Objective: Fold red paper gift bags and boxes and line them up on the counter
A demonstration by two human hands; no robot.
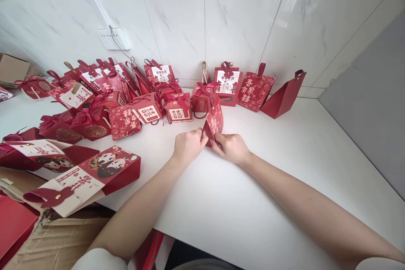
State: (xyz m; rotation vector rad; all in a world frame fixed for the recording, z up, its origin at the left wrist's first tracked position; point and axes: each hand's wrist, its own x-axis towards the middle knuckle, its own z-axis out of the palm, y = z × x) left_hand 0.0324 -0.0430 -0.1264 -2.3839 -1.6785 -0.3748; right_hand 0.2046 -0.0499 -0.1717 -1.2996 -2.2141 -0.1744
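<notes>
While the left hand [188, 145] and right hand [232, 147] are pinching the red box [215, 123] at frame centre (fingers pressed on its lower edge), uneven pressure could be creasing it crookedly.

A white table [284, 168] is seen, crowded at upper left and along the wall with red gift boxes [145, 112]; a small red box [215, 124] is stood at centre.

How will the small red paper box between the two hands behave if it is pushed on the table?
The small red paper box looks like thin folded card, so it is probably light and would likely slide on the smooth white table. It looks tall and narrow, so it may tip easily.
</notes>
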